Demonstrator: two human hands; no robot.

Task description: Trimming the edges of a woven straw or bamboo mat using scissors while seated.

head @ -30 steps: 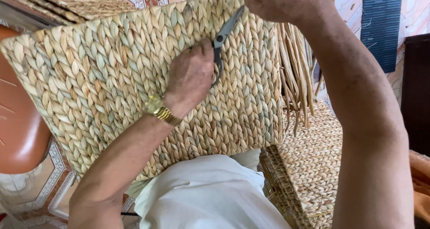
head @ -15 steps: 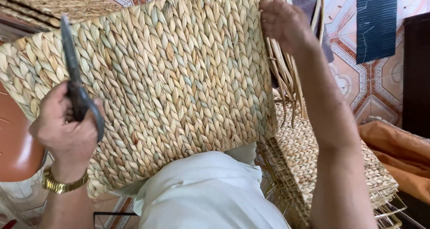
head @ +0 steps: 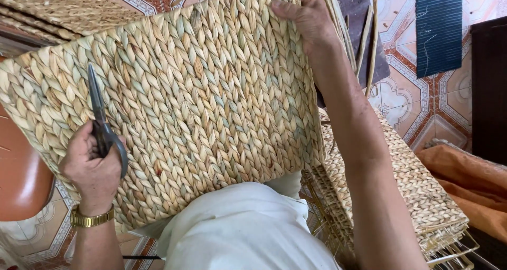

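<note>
- Although the head view takes in most of the woven panel (head: 211, 106), its near edge is hidden behind the person's white-clothed lap (head: 243, 233), and its far edge runs out of frame at the top.
- Propped on the lap, the panel leans away from the viewer; its long axis runs from near left to far right, with plaited rows slanting across it.
- Scissors (head: 103, 127) sit in the left hand (head: 92, 169), which is closed through the handles; the blades look pressed together and point up toward the far left, long axis nearly upright, lying against the panel's left part.
- A gold wristwatch (head: 91, 218) circles the left wrist.
- At the panel's far right corner the right hand (head: 309, 22) grips the edge, thumb on the front face; the fingers behind are hidden, so their spread cannot be told.
- Loose straw ends (head: 343, 32) stick up behind that hand, partly covered by it.
- Lower right, a stack of woven mats (head: 417, 191) lies on the tiled floor (head: 417, 106), half hidden by the right forearm.
</note>
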